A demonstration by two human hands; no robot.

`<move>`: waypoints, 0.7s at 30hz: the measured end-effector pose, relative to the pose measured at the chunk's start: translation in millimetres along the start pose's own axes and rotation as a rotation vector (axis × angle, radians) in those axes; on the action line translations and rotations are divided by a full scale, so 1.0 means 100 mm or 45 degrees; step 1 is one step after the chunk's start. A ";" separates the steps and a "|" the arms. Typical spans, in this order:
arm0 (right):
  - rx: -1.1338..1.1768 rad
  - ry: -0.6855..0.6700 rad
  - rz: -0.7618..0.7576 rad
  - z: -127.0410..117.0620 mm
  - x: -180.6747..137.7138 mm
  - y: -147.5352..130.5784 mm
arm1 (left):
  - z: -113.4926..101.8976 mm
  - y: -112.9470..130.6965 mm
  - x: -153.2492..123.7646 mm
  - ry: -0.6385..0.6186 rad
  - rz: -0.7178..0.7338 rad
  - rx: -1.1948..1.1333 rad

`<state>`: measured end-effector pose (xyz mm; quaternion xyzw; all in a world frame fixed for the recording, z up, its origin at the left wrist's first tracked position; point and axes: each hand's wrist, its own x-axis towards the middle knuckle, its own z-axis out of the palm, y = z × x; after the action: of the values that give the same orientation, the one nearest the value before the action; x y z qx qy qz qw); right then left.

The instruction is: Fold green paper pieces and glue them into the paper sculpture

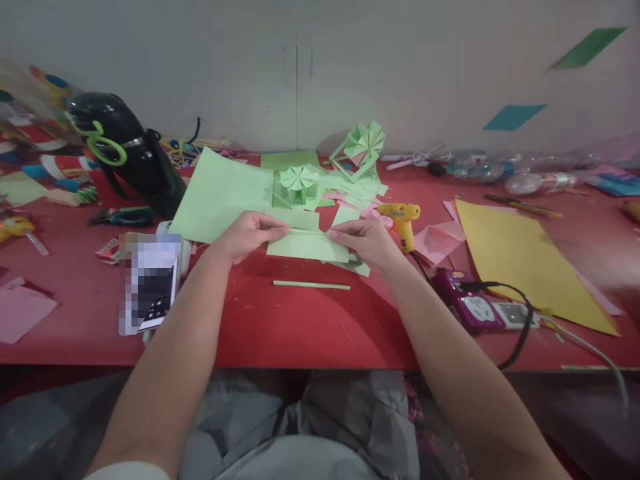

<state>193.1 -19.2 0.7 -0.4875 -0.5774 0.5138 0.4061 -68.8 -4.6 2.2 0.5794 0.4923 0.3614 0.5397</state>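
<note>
Between my two hands is a small light green sheet of paper point(307, 247), its far edge curled into a narrow roll. My left hand point(250, 235) pinches the left end of that edge. At the other end, the thumb and fingers of my right hand point(364, 240) are closed on the same edge. A thin rolled green paper tube point(312, 285) lies on the red table just nearer to me. Beyond my hands stands a folded green paper piece with a pleated round top point(299, 183). A similar paper construction point(364, 148) sits farther back to the right.
A yellow glue gun point(404, 223) stands beside my right hand, its cord running to a purple power strip point(470, 303). Yellow card point(530, 267) lies to the right. On the left are a phone point(155, 287), pliers point(125, 216) and a black flask point(125, 143). A large green sheet point(225, 193) lies behind.
</note>
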 end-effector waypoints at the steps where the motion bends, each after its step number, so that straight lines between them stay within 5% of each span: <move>1: -0.009 -0.003 -0.004 0.00 0.00 0.00 | -0.01 0.00 0.00 -0.005 -0.011 -0.016; 21: -0.013 0.003 -0.002 -0.02 -0.01 -0.01 | -0.03 0.07 -0.03 -0.004 -0.185 -0.190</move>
<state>195.0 -19.6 1.8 -0.4895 -0.5801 0.5100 0.4047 -70.7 -6.3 9.9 0.5010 0.5037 0.3561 0.6070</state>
